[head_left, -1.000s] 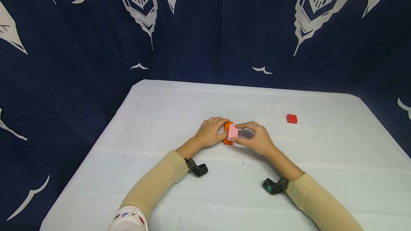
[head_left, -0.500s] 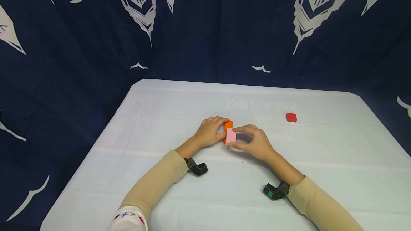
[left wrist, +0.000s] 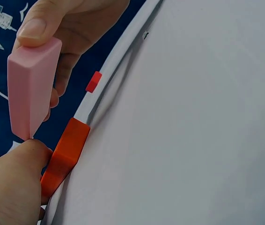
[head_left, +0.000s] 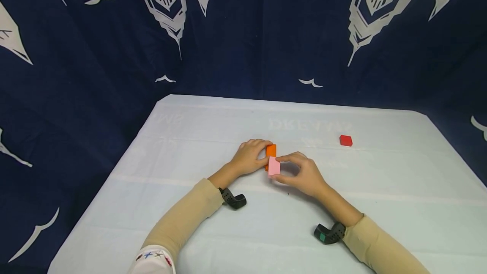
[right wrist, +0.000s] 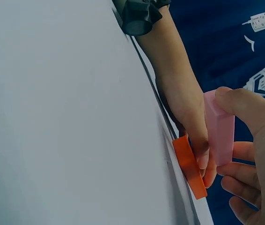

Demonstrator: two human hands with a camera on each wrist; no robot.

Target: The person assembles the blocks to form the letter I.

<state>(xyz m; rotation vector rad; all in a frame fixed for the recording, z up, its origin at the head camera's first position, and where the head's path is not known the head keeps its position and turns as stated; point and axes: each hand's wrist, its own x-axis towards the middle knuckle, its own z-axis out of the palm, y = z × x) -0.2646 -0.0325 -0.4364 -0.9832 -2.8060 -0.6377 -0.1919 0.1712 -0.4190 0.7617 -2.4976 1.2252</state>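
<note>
An orange block [head_left: 271, 151] lies on the white table. My left hand [head_left: 248, 157] holds it from the left, thumb and fingers against its side and far end; the left wrist view shows the thumb beside the orange block [left wrist: 66, 157]. My right hand [head_left: 304, 174] pinches a pink block [head_left: 274, 166] between thumb and fingers. From the head, the pink block covers the near part of the orange one. Both wrist views show the pink block [right wrist: 220, 129] raised off the table, higher than the orange block [right wrist: 189, 166] and apart from it.
A small red block [head_left: 346, 140] sits on the table to the right, farther back than my hands. The white cloth-covered table [head_left: 213, 231] ends at a dark blue patterned curtain [head_left: 243, 45]. Black wrist cameras [head_left: 233, 199] are strapped to both forearms.
My right hand has drawn the pink block toward me along the orange block, so more of the orange block's far part shows. My left hand and the red block stay in place.
</note>
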